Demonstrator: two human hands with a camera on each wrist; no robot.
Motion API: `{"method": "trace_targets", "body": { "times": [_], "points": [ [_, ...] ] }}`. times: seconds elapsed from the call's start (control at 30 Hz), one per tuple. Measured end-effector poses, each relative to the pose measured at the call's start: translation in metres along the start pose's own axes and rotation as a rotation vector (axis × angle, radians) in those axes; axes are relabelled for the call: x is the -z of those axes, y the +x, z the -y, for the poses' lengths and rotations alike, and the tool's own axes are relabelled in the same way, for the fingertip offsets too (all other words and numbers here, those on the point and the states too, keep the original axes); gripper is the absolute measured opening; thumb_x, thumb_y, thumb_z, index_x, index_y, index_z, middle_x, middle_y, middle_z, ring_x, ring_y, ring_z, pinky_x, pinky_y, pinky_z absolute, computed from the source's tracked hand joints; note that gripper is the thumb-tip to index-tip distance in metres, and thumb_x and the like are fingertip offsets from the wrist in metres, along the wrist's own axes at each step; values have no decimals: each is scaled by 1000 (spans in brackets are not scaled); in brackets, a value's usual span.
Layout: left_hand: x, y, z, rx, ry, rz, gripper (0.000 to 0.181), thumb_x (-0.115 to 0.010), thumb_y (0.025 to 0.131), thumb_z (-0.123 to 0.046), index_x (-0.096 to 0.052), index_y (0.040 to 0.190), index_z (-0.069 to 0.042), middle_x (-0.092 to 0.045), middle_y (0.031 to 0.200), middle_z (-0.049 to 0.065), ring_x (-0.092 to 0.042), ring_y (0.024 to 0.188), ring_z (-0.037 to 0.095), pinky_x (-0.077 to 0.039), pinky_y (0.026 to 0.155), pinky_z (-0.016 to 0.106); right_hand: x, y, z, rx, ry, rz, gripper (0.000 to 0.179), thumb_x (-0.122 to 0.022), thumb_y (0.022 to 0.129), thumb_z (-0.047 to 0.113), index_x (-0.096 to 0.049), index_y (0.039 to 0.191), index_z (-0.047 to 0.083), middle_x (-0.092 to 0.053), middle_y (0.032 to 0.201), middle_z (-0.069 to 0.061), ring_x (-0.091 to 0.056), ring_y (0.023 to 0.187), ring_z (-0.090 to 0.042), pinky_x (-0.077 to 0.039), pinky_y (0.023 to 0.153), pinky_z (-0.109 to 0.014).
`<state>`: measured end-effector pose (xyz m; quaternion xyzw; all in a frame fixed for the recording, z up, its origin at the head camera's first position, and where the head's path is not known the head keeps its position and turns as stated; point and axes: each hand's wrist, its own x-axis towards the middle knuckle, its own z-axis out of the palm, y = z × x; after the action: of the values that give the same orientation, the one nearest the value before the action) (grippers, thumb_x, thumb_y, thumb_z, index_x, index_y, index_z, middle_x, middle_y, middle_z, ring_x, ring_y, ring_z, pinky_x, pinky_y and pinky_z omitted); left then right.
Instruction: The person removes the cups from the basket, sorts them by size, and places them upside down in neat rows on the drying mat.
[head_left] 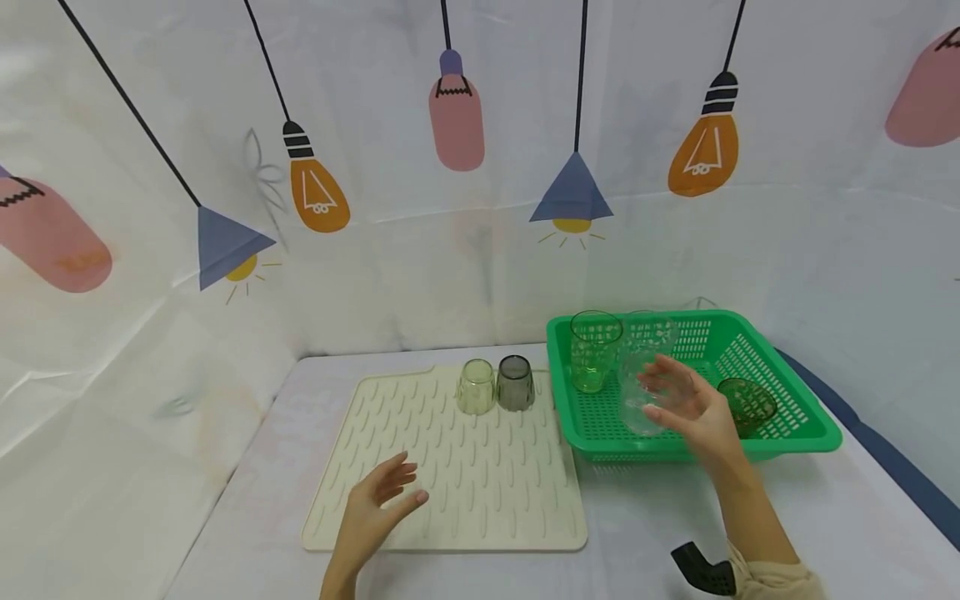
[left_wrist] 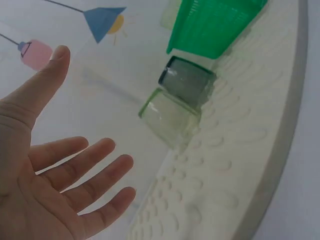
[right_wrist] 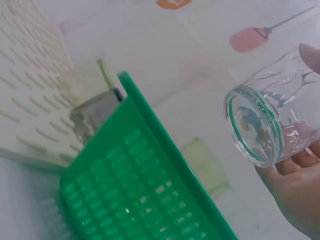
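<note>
My right hand point(head_left: 697, 412) grips a clear drinking glass point(head_left: 636, 404) above the green plastic basket point(head_left: 806, 437). In the right wrist view, the thumb and fingers lie on opposite sides of this glass point(right_wrist: 272, 120), its thick round base facing the camera. A tall green-tinted glass point(head_left: 595, 354) stands at the basket's left, and a dark green glass point(head_left: 747, 404) lies tilted at its right. Over the front of the cream ridged mat point(head_left: 450, 500), my left hand point(head_left: 375, 504) holds nothing, thumb spread from its loosely bent fingers.
At the mat's back edge a pale green glass point(head_left: 476, 387) and a grey glass point(head_left: 515, 383) stand side by side. The basket adjoins the mat's right edge. A white sheet point(head_left: 420, 275) printed with lamps hangs behind the white table point(head_left: 630, 525).
</note>
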<state>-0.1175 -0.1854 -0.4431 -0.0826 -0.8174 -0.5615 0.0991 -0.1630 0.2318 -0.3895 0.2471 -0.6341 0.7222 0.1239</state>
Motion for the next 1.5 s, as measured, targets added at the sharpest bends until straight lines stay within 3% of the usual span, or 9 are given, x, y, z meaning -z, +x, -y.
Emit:
{"method": "trace_targets", "body": {
  "times": [0.07, 0.2, 0.43, 0.67, 0.93, 1.13, 1.37, 1.5],
  "points": [
    [-6, 9, -7, -43, -51, 48, 52, -73, 72, -14, -53, 120, -6, -62, 105, 7, -60, 95, 25, -49, 80, 37, -9, 0, 3, -4, 0, 8, 59, -55, 78, -16, -33, 132, -5, -52, 121, -10, -52, 109, -18, -50, 78, -23],
    [-19, 24, -25, -53, -137, 142, 55, -72, 73, -11, -50, 123, -8, -60, 109, 6, -58, 99, 27, -47, 83, 43, -26, -1, 4, 23, 17, 62, 62, -55, 75, -19, -33, 132, -5, -49, 123, -11, -50, 111, -21, -51, 76, -26],
    [-40, 38, -66, -165, -206, 304, 57, -67, 76, -2, -42, 127, 4, -55, 115, 18, -52, 103, 40, -44, 84, 50, -52, 0, -4, 11, -28, 118, 68, -63, 72, -13, -31, 132, -8, -45, 125, -19, -49, 111, -25, -49, 83, -30],
    [-58, 45, -94, -212, -244, 359, 58, -65, 78, -1, -37, 129, 7, -52, 116, 22, -50, 104, 43, -43, 84, 53, -71, 0, -10, -21, -60, 150, 68, -66, 71, -11, -30, 129, -12, -40, 124, -30, -48, 111, -31, -47, 87, -31],
    [-75, 52, -107, -288, -294, 421, 63, -65, 80, -6, -32, 132, 7, -49, 120, 25, -48, 107, 41, -44, 83, 52, -91, 0, -12, -37, -91, 138, 66, -67, 72, -7, -37, 131, -1, -41, 123, -30, -50, 108, -33, -49, 83, -31],
    [-86, 50, -119, -273, -213, 425, 63, -68, 77, -5, -36, 130, 7, -50, 119, 20, -49, 106, 36, -45, 83, 47, -101, -2, -16, -25, -98, 146, 68, -68, 72, -7, -35, 131, -4, -42, 125, -23, -48, 107, -38, -50, 81, -31],
    [-104, 54, -94, -308, -94, 360, 64, -72, 73, -21, -41, 129, -10, -55, 111, 9, -53, 97, 24, -47, 73, 32, -104, -5, -22, -28, -79, 170, 67, -69, 73, -2, -35, 131, -4, -37, 129, -30, -48, 109, -35, -45, 90, -33],
    [-106, 54, -96, -331, -63, 333, 65, -73, 72, -26, -41, 127, -11, -57, 107, 8, -54, 95, 23, -48, 73, 31, -107, -6, -20, -21, -139, 159, 68, -69, 72, -3, -36, 131, -3, -40, 127, -28, -47, 109, -36, -45, 89, -36]
  ]
}}
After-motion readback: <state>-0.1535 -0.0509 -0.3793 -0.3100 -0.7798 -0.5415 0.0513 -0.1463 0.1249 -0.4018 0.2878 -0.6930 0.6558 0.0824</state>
